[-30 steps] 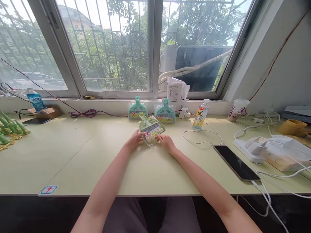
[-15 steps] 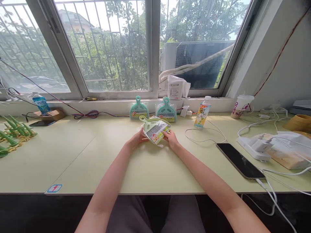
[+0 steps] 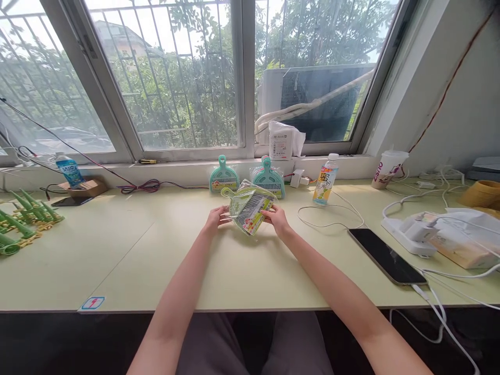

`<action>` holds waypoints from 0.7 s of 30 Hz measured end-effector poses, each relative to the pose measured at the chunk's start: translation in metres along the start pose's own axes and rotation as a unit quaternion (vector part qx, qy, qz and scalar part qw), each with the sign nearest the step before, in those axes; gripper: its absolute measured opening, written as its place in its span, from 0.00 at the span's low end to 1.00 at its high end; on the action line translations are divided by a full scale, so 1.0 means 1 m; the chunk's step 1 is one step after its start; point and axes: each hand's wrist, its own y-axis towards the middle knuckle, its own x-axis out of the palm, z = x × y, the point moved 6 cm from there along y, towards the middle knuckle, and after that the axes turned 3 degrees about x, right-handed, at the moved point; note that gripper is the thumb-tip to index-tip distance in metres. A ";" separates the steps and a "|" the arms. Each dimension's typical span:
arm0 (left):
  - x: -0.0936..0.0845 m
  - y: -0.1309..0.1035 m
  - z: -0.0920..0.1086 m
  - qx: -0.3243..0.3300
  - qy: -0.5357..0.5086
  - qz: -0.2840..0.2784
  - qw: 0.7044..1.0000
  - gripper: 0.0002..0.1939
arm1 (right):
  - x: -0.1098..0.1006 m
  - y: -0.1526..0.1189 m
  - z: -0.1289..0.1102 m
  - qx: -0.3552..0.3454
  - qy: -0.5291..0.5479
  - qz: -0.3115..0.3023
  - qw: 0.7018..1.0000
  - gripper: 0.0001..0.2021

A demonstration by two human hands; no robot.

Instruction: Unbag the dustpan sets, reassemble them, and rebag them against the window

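Note:
A small dustpan-and-brush set [image 3: 252, 211], pale green and wrapped in clear plastic with a printed label, is tilted over the desk in front of me. My right hand [image 3: 277, 219] grips its right edge, thumb on the front. At the left edge, my left hand [image 3: 219, 216] has its fingers stretched out and apart, close to the wrapper; whether the fingertips touch it is unclear. Behind, two similar teal sets, one on the left [image 3: 224, 178] and one on the right [image 3: 269, 179], lean upright against the sill, the right one partly covered.
A drink bottle [image 3: 326, 179], a cup [image 3: 388, 169] and a white package [image 3: 282, 140] stand toward the back. On the right lie a phone [image 3: 386, 255], a power strip [image 3: 410, 237] and cables. Green spiky plastic parts [image 3: 29, 221] and a blue bottle [image 3: 70, 171] are left.
My left hand has shifted slightly left, its fingers coming out from the package edge. The set has turned a little in my right hand, and the view has shifted slightly.

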 end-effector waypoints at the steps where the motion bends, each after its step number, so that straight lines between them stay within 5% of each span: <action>1: -0.005 0.001 0.003 0.010 -0.001 0.010 1.000 0.19 | -0.001 0.000 -0.001 -0.002 -0.007 -0.007 1.000 0.13; 4: -0.022 0.000 0.017 0.062 0.037 0.054 0.996 0.29 | -0.002 -0.001 -0.001 0.004 -0.043 -0.050 0.998 0.13; 7: -0.025 -0.003 0.026 0.104 0.130 0.032 0.986 0.34 | 0.004 -0.002 0.002 0.012 -0.077 -0.103 0.992 0.15; 14: -0.014 -0.013 0.028 0.126 0.217 -0.009 0.968 0.28 | 0.007 -0.004 0.002 0.024 -0.097 -0.104 0.990 0.15; 18: -0.009 -0.015 0.025 0.094 0.212 -0.050 0.972 0.26 | 0.008 -0.005 0.000 0.022 -0.100 -0.119 0.988 0.16; 21: -0.013 -0.013 0.023 0.068 0.196 -0.030 0.978 0.23 | 0.009 -0.005 0.000 0.019 -0.112 -0.120 0.986 0.16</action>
